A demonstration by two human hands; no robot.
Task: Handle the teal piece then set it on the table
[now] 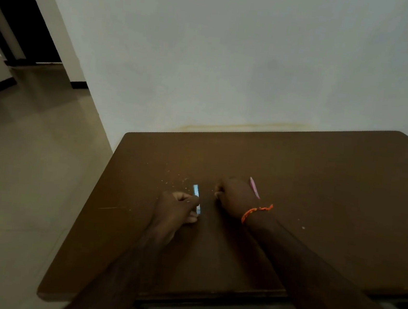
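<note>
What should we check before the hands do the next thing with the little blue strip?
1. Left hand has the blue strip: ok, its fingers curl at the strip's near end.
2. Strip lies flat on the brown table: cannot tell, too dim.
3. Right hand free: cannot tell, its fingers are curled and what they hold is hidden.
4. Pink piece out of the way: ok, it lies beside the right hand, away from the strip.
5. White crumbs near the strip: not ok, scattered close by.

A brown table (320, 191) bears a light-blue strip (196, 195), a pink strip (254, 186) — pale crumbs (175, 179) too.
</note>
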